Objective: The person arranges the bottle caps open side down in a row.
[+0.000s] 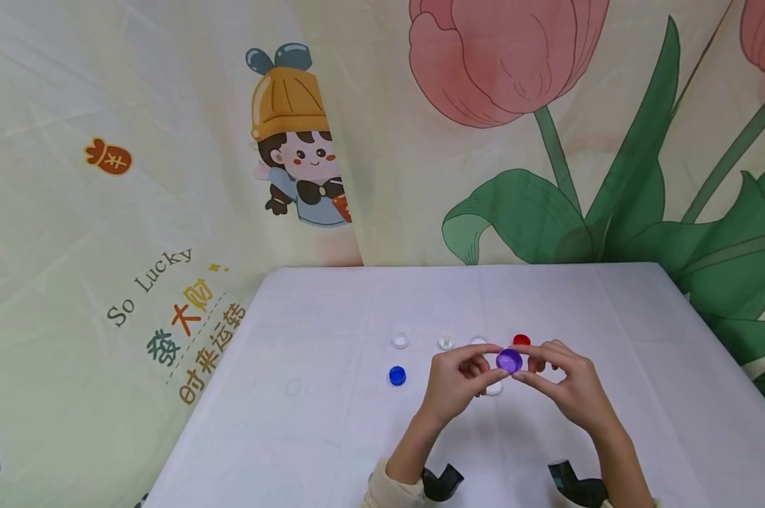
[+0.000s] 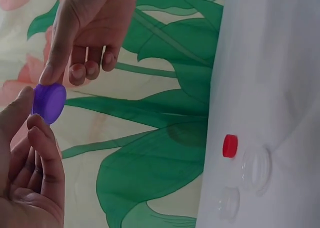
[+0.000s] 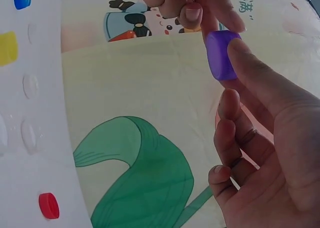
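Note:
Above the white table, both hands hold one purple bottle cap (image 1: 509,360) between them. My left hand (image 1: 454,384) pinches it on the left edge with thumb and index finger. On the opposite edge, the thumb and index finger of my right hand (image 1: 576,388) pinch the same cap. Its hollow side faces the head camera. The left wrist view shows the purple cap (image 2: 49,102) between the two hands' fingertips. From the right wrist, the cap's ridged side (image 3: 222,55) is seen. The right hand's other fingers are bent and touch nothing.
On the white table (image 1: 293,437) lie a blue cap (image 1: 397,375), a red cap (image 1: 521,340), a yellow cap (image 3: 7,48) and several clear caps, one being the clear cap (image 1: 399,341). A printed curtain (image 1: 382,141) hangs behind the table.

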Demonstrator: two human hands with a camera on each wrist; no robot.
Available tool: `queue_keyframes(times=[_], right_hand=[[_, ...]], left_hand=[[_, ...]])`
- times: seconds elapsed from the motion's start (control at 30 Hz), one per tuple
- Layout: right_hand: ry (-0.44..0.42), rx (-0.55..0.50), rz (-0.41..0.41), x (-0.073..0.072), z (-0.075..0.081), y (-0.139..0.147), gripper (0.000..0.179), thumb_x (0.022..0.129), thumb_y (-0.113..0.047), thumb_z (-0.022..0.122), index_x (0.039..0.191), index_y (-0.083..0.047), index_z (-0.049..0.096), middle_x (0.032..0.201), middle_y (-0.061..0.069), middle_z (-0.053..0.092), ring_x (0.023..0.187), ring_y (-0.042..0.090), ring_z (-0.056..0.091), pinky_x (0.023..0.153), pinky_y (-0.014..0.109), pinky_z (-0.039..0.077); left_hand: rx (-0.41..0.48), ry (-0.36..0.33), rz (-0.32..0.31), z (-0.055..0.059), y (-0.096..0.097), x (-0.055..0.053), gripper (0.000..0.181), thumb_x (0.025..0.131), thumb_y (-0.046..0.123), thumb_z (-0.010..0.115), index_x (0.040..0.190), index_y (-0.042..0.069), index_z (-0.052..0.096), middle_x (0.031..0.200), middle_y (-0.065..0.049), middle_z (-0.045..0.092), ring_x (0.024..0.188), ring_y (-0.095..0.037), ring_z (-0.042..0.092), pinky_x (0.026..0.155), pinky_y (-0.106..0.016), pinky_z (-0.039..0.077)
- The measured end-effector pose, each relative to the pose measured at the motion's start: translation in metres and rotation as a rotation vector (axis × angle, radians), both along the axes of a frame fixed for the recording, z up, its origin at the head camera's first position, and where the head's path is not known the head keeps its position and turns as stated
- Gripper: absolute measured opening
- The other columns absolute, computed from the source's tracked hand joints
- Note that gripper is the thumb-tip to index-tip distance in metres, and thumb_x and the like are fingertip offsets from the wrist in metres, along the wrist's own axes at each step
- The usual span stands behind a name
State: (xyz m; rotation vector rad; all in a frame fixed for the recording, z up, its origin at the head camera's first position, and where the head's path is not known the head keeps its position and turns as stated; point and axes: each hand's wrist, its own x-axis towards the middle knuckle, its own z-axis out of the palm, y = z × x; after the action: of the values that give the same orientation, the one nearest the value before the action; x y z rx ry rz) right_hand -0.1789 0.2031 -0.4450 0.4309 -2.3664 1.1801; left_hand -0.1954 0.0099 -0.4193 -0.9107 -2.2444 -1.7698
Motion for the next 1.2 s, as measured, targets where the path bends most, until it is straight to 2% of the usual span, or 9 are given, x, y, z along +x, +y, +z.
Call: queue_keyframes(times=[0.13, 0.27, 0.4, 0.6, 0.73, 1.2], right_hand=[[-0.004, 0.01, 0.007, 0.0, -0.002, 0.0, 0.036, 0.068, -0.019, 0.078, 0.102, -0.021, 0.068, 0.068, -0.013, 0.052, 0.072, 0.004, 0.044, 0.059, 0.021, 0.039], [-0.007, 0.015, 0.01, -0.001, -0.003, 0.0, 0.037, 0.068, -0.02, 0.078, 0.103, -0.022, 0.067, 0.068, -0.014, 0.052, 0.072, 0.003, 0.044, 0.058, 0.021, 0.041], [-0.01, 0.018, 0.014, -0.002, -0.004, -0.001, 0.037, 0.068, -0.021, 0.078, 0.103, -0.023, 0.068, 0.068, -0.014, 0.052, 0.072, 0.003, 0.044, 0.06, 0.021, 0.039], [-0.029, 0.028, 0.022, -0.002, -0.004, -0.003, 0.036, 0.068, -0.023, 0.078, 0.103, -0.024, 0.067, 0.068, -0.014, 0.052, 0.072, 0.004, 0.044, 0.058, 0.02, 0.039], [-0.038, 0.025, 0.031, -0.002, -0.005, -0.003, 0.035, 0.069, -0.023, 0.077, 0.103, -0.024, 0.067, 0.069, -0.014, 0.052, 0.072, 0.004, 0.044, 0.054, 0.02, 0.04], [-0.081, 0.009, 0.0, -0.004, -0.01, -0.006, 0.036, 0.068, -0.023, 0.078, 0.103, -0.023, 0.067, 0.068, -0.013, 0.051, 0.07, 0.011, 0.044, 0.054, 0.024, 0.039]], left_hand=[[0.062, -0.182, 0.02, -0.011, 0.001, -0.006, 0.024, 0.08, 0.016, 0.067, 0.1, 0.003, 0.067, 0.062, -0.006, 0.055, 0.043, -0.01, 0.048, 0.043, -0.02, 0.045], [0.085, -0.402, 0.057, -0.023, 0.002, -0.013, 0.023, 0.082, 0.03, 0.064, 0.096, 0.013, 0.069, 0.058, -0.001, 0.052, 0.041, -0.009, 0.045, 0.041, -0.016, 0.04], [0.066, -0.513, 0.051, -0.027, 0.003, -0.015, 0.023, 0.08, 0.036, 0.065, 0.087, 0.014, 0.07, 0.054, -0.001, 0.05, 0.041, -0.009, 0.043, 0.039, -0.016, 0.036], [0.033, -0.551, 0.029, -0.03, 0.004, -0.015, 0.023, 0.078, 0.036, 0.067, 0.081, 0.013, 0.07, 0.055, 0.0, 0.05, 0.042, -0.009, 0.041, 0.04, -0.018, 0.033], [0.024, -0.551, 0.034, -0.029, 0.004, -0.014, 0.022, 0.078, 0.034, 0.068, 0.082, 0.012, 0.071, 0.056, 0.0, 0.05, 0.043, -0.01, 0.041, 0.039, -0.019, 0.031], [0.011, -0.543, 0.049, -0.03, 0.003, -0.015, 0.023, 0.076, 0.036, 0.069, 0.08, 0.014, 0.071, 0.055, 0.001, 0.05, 0.044, -0.009, 0.041, 0.04, -0.018, 0.029]])
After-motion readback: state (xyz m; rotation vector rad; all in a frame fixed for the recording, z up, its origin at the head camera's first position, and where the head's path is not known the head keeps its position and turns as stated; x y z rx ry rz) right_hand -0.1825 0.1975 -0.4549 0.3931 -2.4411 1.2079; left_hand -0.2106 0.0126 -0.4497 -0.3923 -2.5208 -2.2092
